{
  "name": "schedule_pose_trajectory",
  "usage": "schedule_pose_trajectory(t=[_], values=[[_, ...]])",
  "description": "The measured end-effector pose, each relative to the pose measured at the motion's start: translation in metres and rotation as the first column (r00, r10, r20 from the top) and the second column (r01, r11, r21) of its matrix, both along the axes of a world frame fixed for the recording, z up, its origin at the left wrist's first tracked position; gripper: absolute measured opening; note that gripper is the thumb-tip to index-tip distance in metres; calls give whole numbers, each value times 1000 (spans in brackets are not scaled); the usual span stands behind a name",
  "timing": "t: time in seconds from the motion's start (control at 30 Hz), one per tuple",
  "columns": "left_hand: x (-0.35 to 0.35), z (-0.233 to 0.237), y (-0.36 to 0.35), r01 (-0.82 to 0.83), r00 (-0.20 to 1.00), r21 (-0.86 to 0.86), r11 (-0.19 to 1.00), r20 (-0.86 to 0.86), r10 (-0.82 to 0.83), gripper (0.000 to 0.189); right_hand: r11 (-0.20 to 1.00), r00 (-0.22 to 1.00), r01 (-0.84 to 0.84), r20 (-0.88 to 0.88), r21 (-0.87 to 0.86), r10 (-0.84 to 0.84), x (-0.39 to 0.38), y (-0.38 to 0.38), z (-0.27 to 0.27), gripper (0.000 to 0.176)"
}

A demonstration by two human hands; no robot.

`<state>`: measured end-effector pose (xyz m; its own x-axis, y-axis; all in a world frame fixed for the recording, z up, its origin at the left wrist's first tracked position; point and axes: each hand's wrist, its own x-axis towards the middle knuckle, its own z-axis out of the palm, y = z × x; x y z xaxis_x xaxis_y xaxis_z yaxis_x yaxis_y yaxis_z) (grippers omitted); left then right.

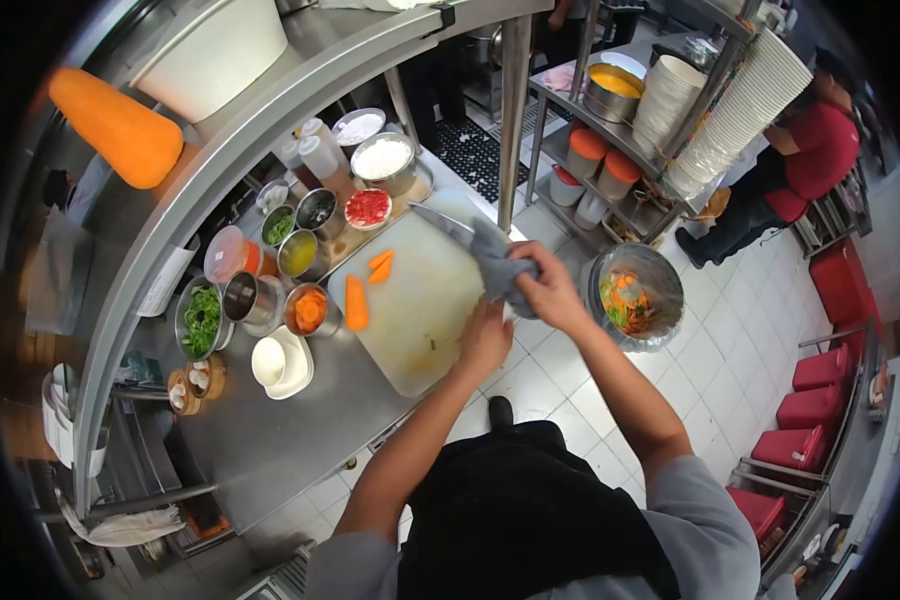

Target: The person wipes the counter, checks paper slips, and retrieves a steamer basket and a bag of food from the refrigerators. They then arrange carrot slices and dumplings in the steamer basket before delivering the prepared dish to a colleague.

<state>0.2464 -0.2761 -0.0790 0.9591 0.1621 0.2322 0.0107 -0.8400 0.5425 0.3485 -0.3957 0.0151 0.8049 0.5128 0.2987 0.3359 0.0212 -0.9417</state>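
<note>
A grey cloth (500, 265) is bunched in my right hand (548, 290), over the right side of a pale cutting board (420, 310). From the cloth's far side a knife blade (442, 221) sticks out to the left; its handle is hidden. My left hand (485, 340) is closed at the lower end of the cloth, and what its fingers grip is hidden. On the board's left part lie a peeled carrot piece (356, 303) and two smaller carrot pieces (381, 265).
Left of the board stand a cup of cut carrot (310, 310), a bowl of chopped greens (201, 320) and a white container (282, 362). A lined bin (635, 297) with scraps is at right. A shelf post (513, 120) rises beyond; a person (815, 150) stands far right.
</note>
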Motion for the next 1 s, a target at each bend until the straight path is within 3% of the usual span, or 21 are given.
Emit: schedule_pose_trajectory(t=[0.03, 0.07, 0.1, 0.13, 0.2, 0.23, 0.27, 0.3, 0.33, 0.4, 0.47, 0.53, 0.67, 0.73, 0.77, 0.83, 0.9, 0.97, 1.0], values=[[-25, -1, 4, 71, 978, -175, 982, -181, -103, 28, 1000, 994, -15, 107, 3, 15, 3, 18, -7, 29], [-55, -2, 9, 105, 911, -357, 928, -341, -234, 26, 992, 981, -52, 182, -116, 72, 2, 28, 0, 32], [-85, -13, 14, -36, 833, -644, 765, -442, -332, 24, 985, 944, -58, 312, -161, 106, 7, 40, -8, 33], [-111, -27, 19, -224, 745, -827, 515, -486, -457, 23, 976, 889, -57, 435, -210, 145, 12, 49, -22, 34], [-153, -40, 31, -547, 738, -836, 54, -511, -440, 30, 952, 872, -34, 456, -304, 177, 12, 54, -40, 34], [-172, -54, 31, -549, 742, -835, 42, -509, -435, 30, 922, 849, -9, 484, -388, 212, 10, 59, -48, 34], [-187, -74, 33, -526, 829, -822, -219, -438, -348, 35, 920, 844, -21, 486, -392, 227, 6, 62, -64, 34], [-193, -87, 36, -445, 896, -767, -464, -379, -232, 40, 898, 844, 111, 518, -426, 141, -3, 58, -85, 35], [-192, -92, 37, -430, 903, -768, -476, -370, -218, 40, 858, 830, 242, 555, -453, 58, -14, 56, -97, 36], [-190, -100, 33, -313, 947, -684, -659, -282, -157, 44, 879, 868, 136, 483, -457, 117, -51, 60, -103, 35], [-177, -102, 30, -224, 970, -654, -722, -220, -102, 46, 913, 918, -85, 324, -400, 228, -68, 71, -112, 34], [-161, -105, 28, -145, 986, -626, -766, -160, -55, 48, 903, 934, -226, 182, -366, 307, -63, 84, -88, 31], [-154, -108, 21, -54, 998, -664, -746, -47, -31, 50, 943, 927, -114, 308, -312, 214, -20, 125, -90, 32], [-151, -110, 13, -12, 999, -654, -756, -36, 15, 51, 881, 863, 82, 476, -465, 171, -13, 142, -93, 32], [-151, -111, 11, 32, 998, -636, -771, -23, 61, 51, 860, 828, 76, 513, -504, 227, -21, 144, -90, 31], [-149, -114, 12, 134, 991, -547, -826, 48, 129, 52, 879, 809, -55, 495, -474, 317, -34, 144, -112, 27], [-149, -106, 13, 123, 991, -612, -782, 38, 126, 52, 807, 725, -262, 443, -530, 527, -45, 126, -119, 27], [-149, -114, 11, 128, 991, -643, -755, 64, 114, 50, 788, 702, -348, 416, -508, 578, -73, 100, -114, 29], [-153, -134, 12, 224, 972, -533, -816, 181, 149, 45, 766, 701, -390, 375, -511, 607, -89, 89, -116, 28]])
